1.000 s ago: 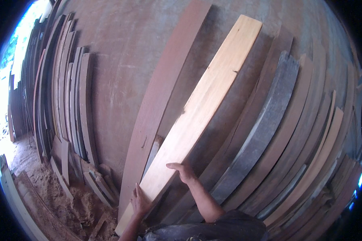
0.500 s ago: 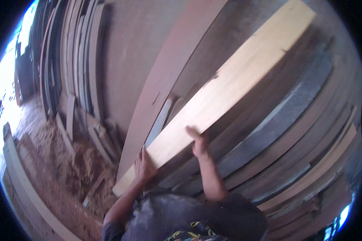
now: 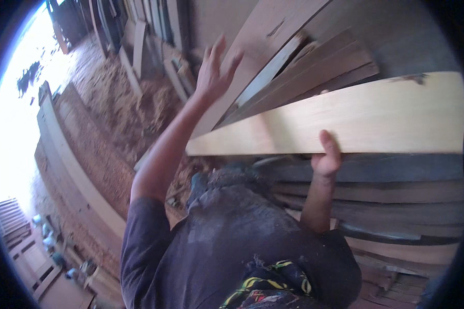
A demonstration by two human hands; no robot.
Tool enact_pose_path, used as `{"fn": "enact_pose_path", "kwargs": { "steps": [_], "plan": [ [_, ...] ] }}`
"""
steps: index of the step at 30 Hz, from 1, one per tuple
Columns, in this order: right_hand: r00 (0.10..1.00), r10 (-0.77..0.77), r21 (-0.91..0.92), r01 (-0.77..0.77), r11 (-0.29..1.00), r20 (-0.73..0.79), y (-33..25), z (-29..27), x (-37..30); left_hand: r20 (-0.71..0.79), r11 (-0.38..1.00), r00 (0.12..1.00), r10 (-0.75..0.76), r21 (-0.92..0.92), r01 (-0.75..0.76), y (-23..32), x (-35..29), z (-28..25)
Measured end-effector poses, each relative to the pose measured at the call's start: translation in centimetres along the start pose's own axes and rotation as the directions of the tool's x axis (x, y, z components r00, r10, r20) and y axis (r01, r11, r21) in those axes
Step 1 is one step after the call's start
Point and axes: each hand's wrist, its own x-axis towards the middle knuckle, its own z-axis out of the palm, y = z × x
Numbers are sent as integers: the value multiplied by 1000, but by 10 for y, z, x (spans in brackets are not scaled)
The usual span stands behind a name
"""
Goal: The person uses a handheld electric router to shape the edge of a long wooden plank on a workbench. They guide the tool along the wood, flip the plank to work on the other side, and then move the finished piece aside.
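Note:
A long pale wooden board (image 3: 392, 116) stretches across the right half of the view, roughly level, with a dark notch in its far edge. My right hand (image 3: 327, 157) grips it around the near edge: the thumb lies on the upper face and a fingertip shows past the far edge. My left hand (image 3: 216, 72) is raised off the board with its fingers spread and nothing in them. Beneath that hand leans a wide brownish plank (image 3: 258, 44). The board's narrow end is next to my left forearm.
Shorter brown boards (image 3: 319, 77) lie behind the pale board. Long dark planks (image 3: 376, 193) are stacked to the right of my body. Sawdust and wood scraps (image 3: 113, 87) cover the ground at the left, beside a long plank (image 3: 82, 165). More boards (image 3: 160, 20) stand at the far left.
My left hand has let go of the board and moved up and away. The board, still in my right hand, has swung from a steep diagonal to nearly level. The view has shifted too.

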Motion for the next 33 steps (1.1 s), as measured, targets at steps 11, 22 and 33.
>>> {"fn": "enact_pose_path", "kwargs": {
  "steps": [11, 22, 33],
  "plan": [
    [988, -125, 66, 119, 991, 92, 10, -32, -36, 184, 873, 964, -194, -415, 255, -29, 104, 51],
    [971, 36, 92, -59, 994, 237, 11, -70, -37, 28, 923, 973, -228, -313, 225, -26, 57, -14],
    [952, 180, 178, -228, 957, 249, 1, -35, -15, -372, 948, 909, -185, -310, 66, 11, 86, -166]
  ]
}}
